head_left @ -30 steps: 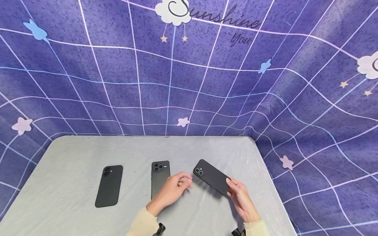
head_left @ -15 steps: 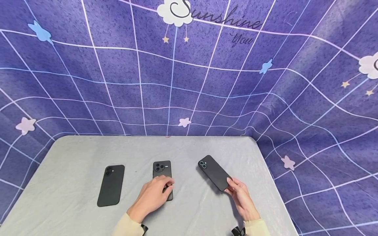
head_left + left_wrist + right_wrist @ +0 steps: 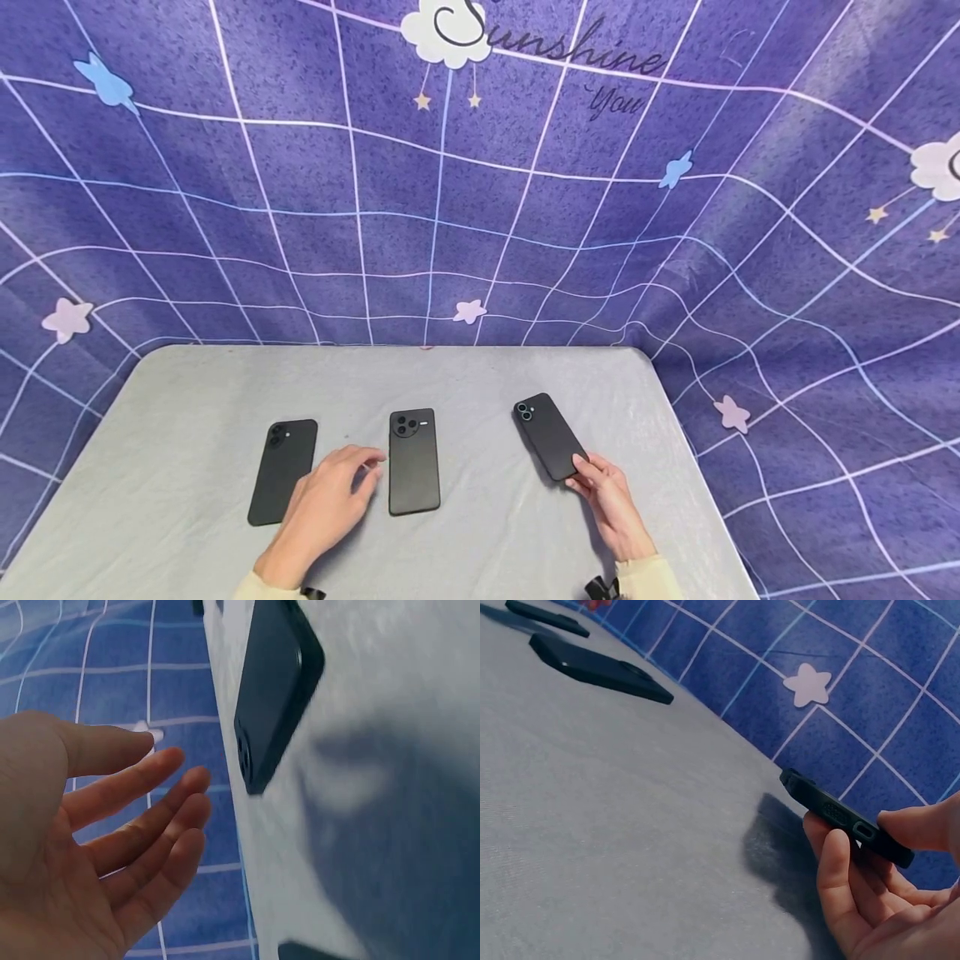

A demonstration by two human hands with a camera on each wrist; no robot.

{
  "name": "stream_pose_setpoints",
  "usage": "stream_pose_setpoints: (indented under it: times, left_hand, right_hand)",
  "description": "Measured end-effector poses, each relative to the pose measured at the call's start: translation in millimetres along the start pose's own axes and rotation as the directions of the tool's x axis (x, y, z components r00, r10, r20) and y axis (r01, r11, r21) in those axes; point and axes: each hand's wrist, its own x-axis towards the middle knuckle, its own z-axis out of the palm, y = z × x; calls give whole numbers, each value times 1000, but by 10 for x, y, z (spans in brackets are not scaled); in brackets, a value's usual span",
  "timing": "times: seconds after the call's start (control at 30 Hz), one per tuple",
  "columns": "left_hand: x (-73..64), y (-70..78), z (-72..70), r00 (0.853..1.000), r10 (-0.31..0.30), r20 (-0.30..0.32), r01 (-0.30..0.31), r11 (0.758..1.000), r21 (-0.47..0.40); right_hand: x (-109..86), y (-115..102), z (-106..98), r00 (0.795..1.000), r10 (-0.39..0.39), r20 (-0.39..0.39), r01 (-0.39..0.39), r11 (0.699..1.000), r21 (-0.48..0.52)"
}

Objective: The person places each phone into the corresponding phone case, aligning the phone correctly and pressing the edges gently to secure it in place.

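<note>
Between thumb and fingers my right hand [image 3: 611,507] pinches the lower end of a black smartphone [image 3: 551,437], back side up. In the right wrist view that smartphone [image 3: 847,821] is tilted above its shadow, port end showing. My left hand [image 3: 324,504] holds nothing; its fingers are loosely bent in the left wrist view, apart from a smartphone [image 3: 279,675]. In the head view it hovers between a dark grey smartphone [image 3: 414,467] with a round camera ring and a black smartphone [image 3: 281,471] on the left, hiding part of the latter.
A pale grey cloth covers the table [image 3: 487,550]. Behind it and at the sides hangs a purple-blue curtain [image 3: 390,183] with a line grid, stars and clouds. The two lying smartphones have a gap between them.
My left hand has moved left, off the middle smartphone and toward the left one. My right hand has turned its smartphone more upright in the head view, shifting its camera end right.
</note>
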Motion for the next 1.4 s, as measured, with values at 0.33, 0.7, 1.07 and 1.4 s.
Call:
stream_pose_setpoints:
  times: [0.33, 0.7, 1.07, 1.4]
  left_hand:
    - [-104, -174, -100, 996, -85, -32, 84, 996, -35]
    - [-243, -336, -189, 989, -131, -66, 130, 991, -30]
    - [-306, -461, -251, 979, -199, -42, 197, 980, -43]
    - [-432, -676, -298, 990, -130, -54, 129, 991, -34]
  right_hand:
    - [-12, 89, 39, 998, 26, -56, -29, 999, -42]
    - [-22, 116, 82, 995, -22, -95, -10, 947, -321]
    - [-61, 83, 0, 935, -355, -11, 223, 610, -760]
    - [-91, 84, -40, 907, -418, 48, 268, 485, -832]
